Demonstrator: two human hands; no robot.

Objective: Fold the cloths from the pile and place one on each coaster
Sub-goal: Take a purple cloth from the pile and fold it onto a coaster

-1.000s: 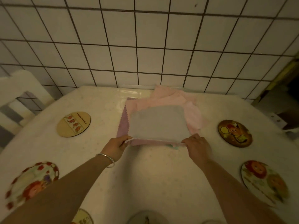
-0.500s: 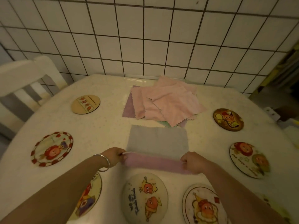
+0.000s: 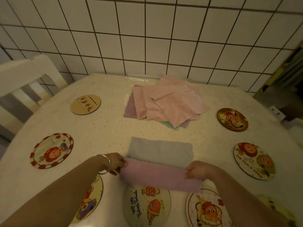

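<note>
The table [image 3: 101, 133] lay under a pale spotted covering, round cartoon coasters ringing its edges; the pile of cloths [image 3: 170, 104], mostly pink, sat at the far side by the tiled wall [image 3: 147, 38]; nearer, a grey cloth [image 3: 159, 152] lay flat, its near edge turned up into a lilac flap [image 3: 161, 176] that overhung the nearest coaster [image 3: 147, 208]; the left hand [image 3: 115, 163] pinched the flap's left corner, the right hand [image 3: 197, 170] its right corner, fingers apparently closed, though dim light blurred them.
</note>
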